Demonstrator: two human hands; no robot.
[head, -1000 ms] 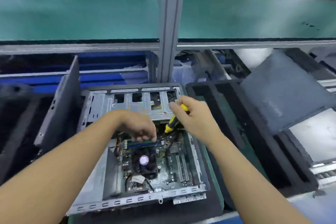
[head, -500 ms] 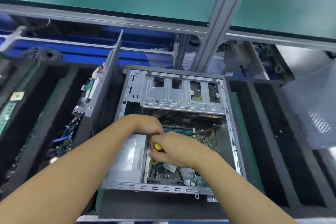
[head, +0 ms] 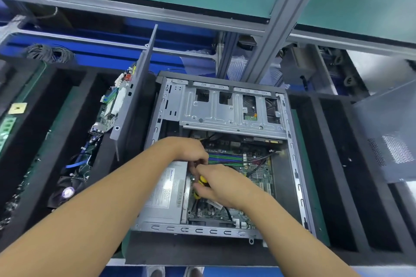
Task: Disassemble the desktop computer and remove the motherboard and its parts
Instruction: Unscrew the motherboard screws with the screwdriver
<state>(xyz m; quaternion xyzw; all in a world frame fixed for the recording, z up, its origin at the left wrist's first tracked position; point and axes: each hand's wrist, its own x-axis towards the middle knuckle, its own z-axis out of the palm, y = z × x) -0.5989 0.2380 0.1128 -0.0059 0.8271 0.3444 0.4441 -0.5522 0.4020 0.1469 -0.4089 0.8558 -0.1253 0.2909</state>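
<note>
The right hand (head: 225,186) is curled round one yellow-and-black screwdriver (head: 202,180), whose tip is hidden below the fist. The left hand (head: 191,153), just beside it at 11 o'clock, has bent fingers with their tips out of sight, so I cannot tell whether they pinch anything. Both hands work over the motherboard (head: 256,171). It lies inside the one open computer case (head: 202,230) at frame centre, partly covered by the two forearms. Its green and blue memory slots (head: 225,158) are too blurred to count.

Within the case, one grey power supply (head: 166,195) sits at 9 o'clock. One drive cage (head: 229,117) with four cut-outs sits at 12 o'clock. Outside the case at 10 o'clock, one side panel (head: 135,96) stands on edge. One loose circuit board (head: 105,112) is beside it in a black foam tray (head: 67,101). At 3 o'clock a perforated metal sheet (head: 391,137) is cut off by the frame edge.
</note>
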